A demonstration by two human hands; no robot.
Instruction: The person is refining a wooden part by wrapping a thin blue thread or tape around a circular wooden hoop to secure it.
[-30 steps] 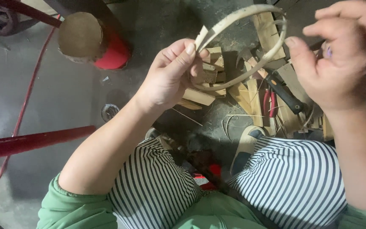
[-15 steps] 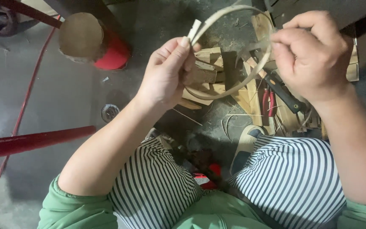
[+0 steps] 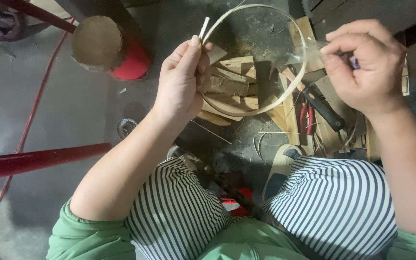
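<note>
My left hand (image 3: 181,79) pinches the two overlapping ends of a thin pale bamboo strip bent into a hoop (image 3: 305,60), held above the floor. My right hand (image 3: 362,62) is just right of the hoop's right side, fingers closed on a thin clear strip (image 3: 311,48) that reaches from the hoop to my fingertips. Something small and bluish shows between those fingers. My forearms come up from striped trouser legs (image 3: 188,212) at the bottom.
Under the hoop lies a pile of split wood pieces (image 3: 232,79). Red-handled pliers (image 3: 306,118) and a black-handled tool (image 3: 324,107) lie to its right. A round block on a red base (image 3: 107,45) stands upper left, with a red bar (image 3: 39,159) and a red cable (image 3: 30,120) at left.
My right hand went onto the hoop's right side, then drew slightly back to the right with the clear strip stretched out. My left hand kept its pinch on the ends.
</note>
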